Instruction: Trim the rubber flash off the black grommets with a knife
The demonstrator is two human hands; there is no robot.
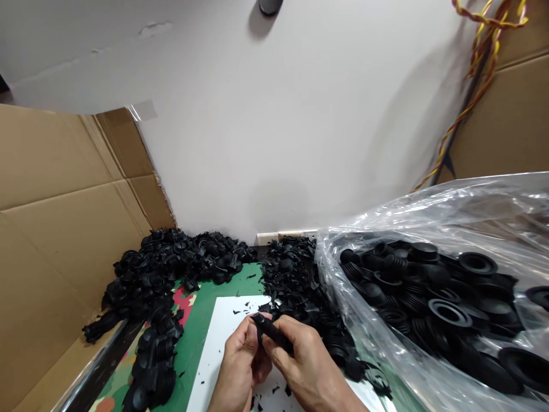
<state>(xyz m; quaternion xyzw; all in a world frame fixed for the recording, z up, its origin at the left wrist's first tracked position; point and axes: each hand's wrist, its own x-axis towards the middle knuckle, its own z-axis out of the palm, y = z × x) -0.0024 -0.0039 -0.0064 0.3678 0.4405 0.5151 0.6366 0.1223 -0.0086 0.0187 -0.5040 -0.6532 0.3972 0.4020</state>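
Both hands meet low in the middle of the view over a white sheet point(223, 337). My left hand point(240, 363) and my right hand point(306, 366) pinch the same small black ribbed rubber part point(269, 331), fingers closed on it from either side. Small black scraps lie scattered on the white sheet under the hands. A heap of black rubber trimmings point(300, 280) sits just beyond my right hand.
A pile of black ribbed rubber parts point(171, 263) covers the green mat point(201, 320) at the left. A clear plastic bag point(429, 229) full of black rubber bellows point(446, 309) fills the right. Cardboard point(64, 217) stands at the left, a white wall point(278, 126) behind.
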